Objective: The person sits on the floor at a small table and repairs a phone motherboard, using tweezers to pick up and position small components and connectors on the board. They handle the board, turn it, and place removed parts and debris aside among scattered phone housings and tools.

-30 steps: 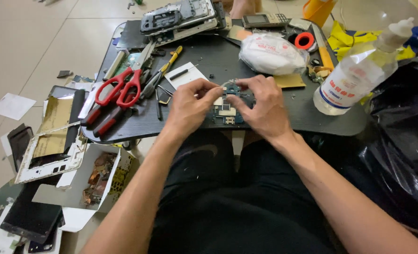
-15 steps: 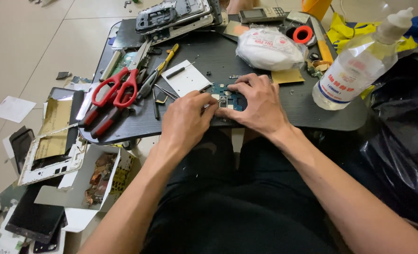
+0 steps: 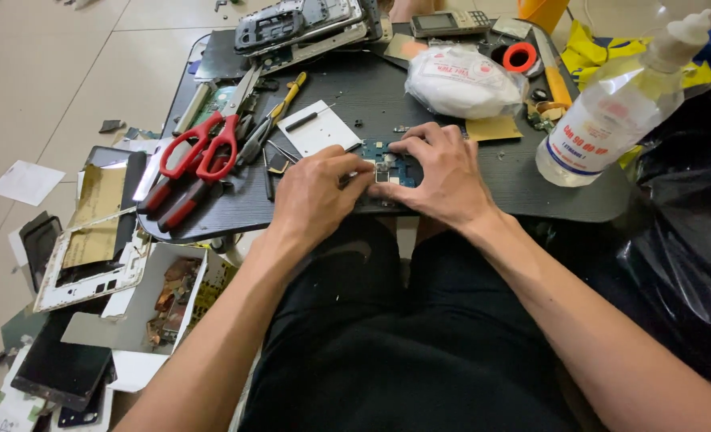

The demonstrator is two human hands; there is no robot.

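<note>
Both hands (image 3: 315,196) (image 3: 443,176) grip circuit board (image 3: 387,164) (near table (image 3: 531,192) edge); scissors (image 3: 199,156) well apart.

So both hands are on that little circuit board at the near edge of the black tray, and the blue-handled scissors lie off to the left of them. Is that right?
Not quite: the scissors have red handles, not blue. The head view shows this. The rest holds: the left hand and right hand are both on the small circuit board near the front edge of the black tray, and the scissors lie to their left.
</note>
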